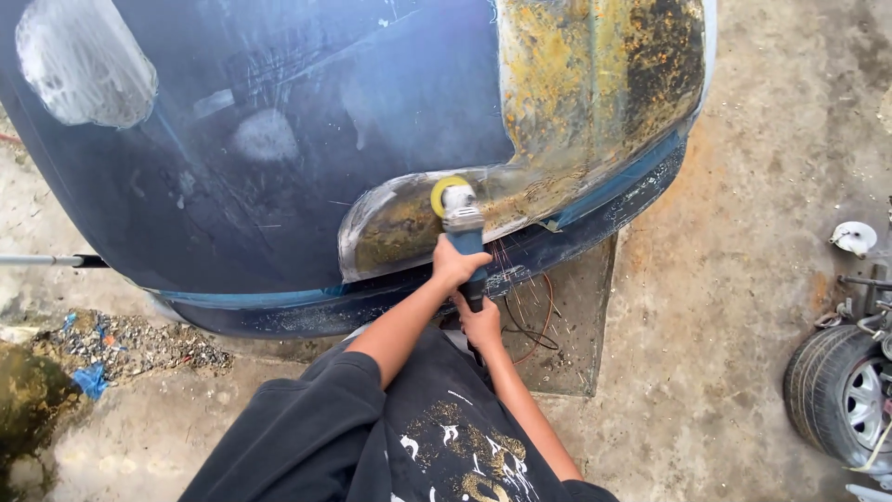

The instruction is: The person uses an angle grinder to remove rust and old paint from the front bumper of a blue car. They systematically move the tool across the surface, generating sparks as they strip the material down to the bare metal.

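Head view: both hands clamped on a blue grinder [465,232], left hand [455,265] forward on the body, right hand [481,323] behind on the handle, yellow disc [449,192] pressed to the rusty lip of a dark blue car panel [279,139]. Judged partly done: bare metal beside the disc, heavy rust [604,74] toward one o'clock untouched. No containers in sight; only a tyre [836,390] at four o'clock.

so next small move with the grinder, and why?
Probably sweep the yellow disc rightward along the rusty band. Both hands hold the angle grinder: left hand up front, right hand at the rear. The disc sits on the rusty strip's lower edge on the dark blue car panel, with heavy rust to its right.
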